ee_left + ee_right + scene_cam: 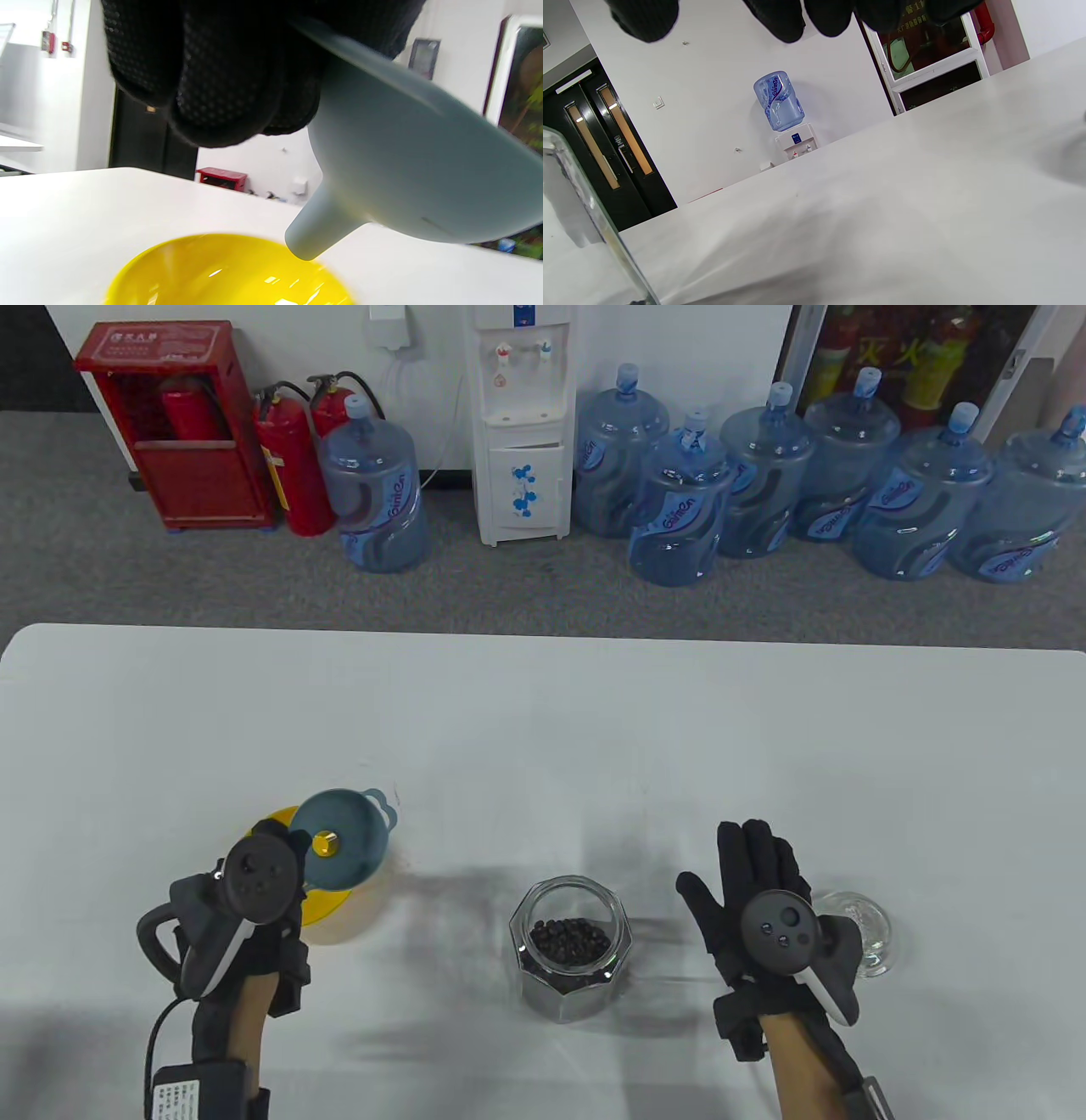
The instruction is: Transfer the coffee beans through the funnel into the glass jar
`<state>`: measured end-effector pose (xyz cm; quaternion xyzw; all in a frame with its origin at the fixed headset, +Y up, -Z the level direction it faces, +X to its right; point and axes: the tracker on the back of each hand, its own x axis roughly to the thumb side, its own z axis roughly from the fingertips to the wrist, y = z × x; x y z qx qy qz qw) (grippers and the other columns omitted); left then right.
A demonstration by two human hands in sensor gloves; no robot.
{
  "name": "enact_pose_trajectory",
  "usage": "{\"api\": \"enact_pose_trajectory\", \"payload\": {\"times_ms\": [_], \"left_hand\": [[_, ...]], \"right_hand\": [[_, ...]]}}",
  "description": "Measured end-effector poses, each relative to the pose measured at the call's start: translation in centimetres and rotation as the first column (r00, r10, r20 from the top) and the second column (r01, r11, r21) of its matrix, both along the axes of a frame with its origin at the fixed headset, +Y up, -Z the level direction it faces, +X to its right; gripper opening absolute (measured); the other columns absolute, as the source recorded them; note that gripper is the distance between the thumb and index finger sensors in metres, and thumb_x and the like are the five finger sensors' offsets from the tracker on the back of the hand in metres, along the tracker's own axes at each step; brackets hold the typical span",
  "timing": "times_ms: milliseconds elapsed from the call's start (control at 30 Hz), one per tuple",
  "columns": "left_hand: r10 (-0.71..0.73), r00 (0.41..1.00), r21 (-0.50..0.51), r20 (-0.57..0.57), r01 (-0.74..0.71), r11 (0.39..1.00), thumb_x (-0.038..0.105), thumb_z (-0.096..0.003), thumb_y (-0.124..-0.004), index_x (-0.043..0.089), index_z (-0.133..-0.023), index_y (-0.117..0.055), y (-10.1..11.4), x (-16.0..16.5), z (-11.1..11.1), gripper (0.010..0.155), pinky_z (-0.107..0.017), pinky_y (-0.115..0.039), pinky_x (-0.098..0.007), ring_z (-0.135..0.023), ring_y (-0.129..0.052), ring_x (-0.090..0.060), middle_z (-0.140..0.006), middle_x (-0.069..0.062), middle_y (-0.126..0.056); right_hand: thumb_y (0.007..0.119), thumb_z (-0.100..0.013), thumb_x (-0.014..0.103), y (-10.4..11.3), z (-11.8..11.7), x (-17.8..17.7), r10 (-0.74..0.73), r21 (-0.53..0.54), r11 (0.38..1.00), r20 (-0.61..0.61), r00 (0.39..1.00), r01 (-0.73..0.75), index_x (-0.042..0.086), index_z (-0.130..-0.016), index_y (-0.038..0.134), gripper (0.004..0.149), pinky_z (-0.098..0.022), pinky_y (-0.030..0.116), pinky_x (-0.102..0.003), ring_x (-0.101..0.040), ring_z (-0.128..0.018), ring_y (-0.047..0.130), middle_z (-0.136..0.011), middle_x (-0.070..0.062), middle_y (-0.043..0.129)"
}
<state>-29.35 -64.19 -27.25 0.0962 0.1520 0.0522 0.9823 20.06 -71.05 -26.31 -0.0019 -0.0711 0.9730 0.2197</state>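
A glass jar (570, 943) with coffee beans in its bottom stands open at the table's front centre; its edge shows in the right wrist view (589, 220). My left hand (254, 882) holds a grey-blue funnel (344, 836) by its rim, above a yellow bowl (327, 903). In the left wrist view the funnel (403, 169) hangs tilted, its spout just over the yellow bowl (229, 275). My right hand (759, 882) is open and empty, fingers spread flat above the table to the right of the jar.
A clear glass lid or dish (865, 929) lies on the white table (543, 712) just right of my right hand. Beyond the table's far edge stand water bottles, a dispenser and fire extinguishers on the floor.
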Motion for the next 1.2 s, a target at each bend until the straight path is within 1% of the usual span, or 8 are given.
{"api": "enact_pose_trajectory", "payload": {"times_ms": [133,200,300,500,667,900,1000,1200], "left_hand": [[-0.056,0.998,-0.044,-0.025,0.055,0.998,0.043,-0.0577,-0.074,0.017,-0.084,-0.082,-2.3,-0.5,-0.2,0.038,-0.049,-0.089,-0.042,-0.034,-0.108,-0.010,-0.062,-0.001,-0.099],[-0.066,0.997,-0.033,-0.031,0.065,0.997,0.044,-0.0573,-0.075,0.018,-0.084,-0.083,-3.3,-0.7,-0.2,0.038,-0.049,-0.089,-0.041,-0.034,-0.108,-0.010,-0.062,-0.001,-0.099],[-0.056,0.998,-0.046,-0.030,0.054,0.997,0.045,-0.0569,-0.075,0.020,-0.084,-0.083,-4.5,-1.0,-0.2,0.038,-0.049,-0.089,-0.042,-0.035,-0.110,-0.011,-0.063,0.001,-0.100],[-0.077,0.996,-0.013,-0.047,0.076,0.997,0.047,-0.0552,-0.077,0.022,-0.084,-0.085,-5.0,-1.5,0.0,0.038,-0.049,-0.090,-0.041,-0.037,-0.111,-0.011,-0.065,0.003,-0.102],[-0.049,0.996,-0.005,-0.072,0.049,0.999,0.048,-0.0531,-0.080,0.022,-0.083,-0.086,-5.2,-2.4,0.1,0.040,-0.049,-0.090,-0.041,-0.037,-0.112,-0.012,-0.065,0.004,-0.104],[-0.112,0.988,-0.035,-0.107,0.109,0.993,0.050,-0.0489,-0.084,0.024,-0.082,-0.087,-5.4,-3.0,0.4,0.042,-0.049,-0.091,-0.041,-0.040,-0.114,-0.011,-0.067,0.007,-0.106],[-0.136,0.984,-0.051,-0.115,0.131,0.990,0.048,-0.0485,-0.087,0.025,-0.085,-0.085,-5.8,-3.1,0.4,0.043,-0.051,-0.089,-0.043,-0.043,-0.113,-0.013,-0.072,0.005,-0.104],[-0.189,0.976,-0.088,-0.108,0.180,0.980,0.049,-0.0488,-0.085,0.026,-0.087,-0.084,-6.5,-3.1,0.0,0.045,-0.054,-0.087,-0.045,-0.049,-0.112,-0.014,-0.075,0.004,-0.102]], "right_hand": [[0.053,-0.064,0.068,0.0,-0.1,-0.1,0.007,-0.008,1.000,-0.001,1.000,-0.007,0.014,-0.126,0.039,0.083,-0.075,0.039,-0.073,-0.051,-0.114,0.033,-0.129,-0.023,0.028],[0.054,-0.064,0.068,0.0,-0.1,-0.1,0.009,-0.012,1.000,-0.002,1.000,-0.009,0.014,-0.126,0.039,0.083,-0.075,0.039,-0.073,-0.051,-0.114,0.033,-0.129,-0.023,0.028],[0.053,-0.064,0.068,0.0,-0.1,-0.1,0.014,-0.015,1.000,-0.001,1.000,-0.014,0.014,-0.126,0.039,0.083,-0.075,0.039,-0.073,-0.052,-0.114,0.033,-0.129,-0.023,0.028],[0.054,-0.065,0.067,0.0,-0.1,-0.1,0.018,-0.019,1.000,0.005,1.000,-0.018,0.014,-0.126,0.040,0.082,-0.075,0.039,-0.073,-0.051,-0.114,0.033,-0.129,-0.023,0.028],[0.054,-0.065,0.067,0.0,-0.1,0.0,0.014,-0.019,1.000,0.011,1.000,-0.013,0.014,-0.126,0.040,0.082,-0.075,0.039,-0.073,-0.052,-0.114,0.033,-0.129,-0.023,0.028],[0.054,-0.065,0.067,-0.1,-0.1,0.1,0.005,-0.030,1.000,0.015,1.000,-0.005,0.015,-0.126,0.040,0.082,-0.075,0.040,-0.073,-0.052,-0.114,0.034,-0.129,-0.023,0.028],[0.054,-0.065,0.067,-0.1,-0.1,0.2,0.006,-0.029,1.000,0.017,1.000,-0.005,0.014,-0.126,0.040,0.082,-0.075,0.040,-0.073,-0.052,-0.114,0.034,-0.129,-0.023,0.028],[0.054,-0.065,0.067,-0.1,-0.1,0.3,-0.001,-0.029,1.000,0.019,1.000,0.002,0.014,-0.126,0.040,0.081,-0.076,0.038,-0.071,-0.051,-0.114,0.033,-0.129,-0.024,0.029]]}}
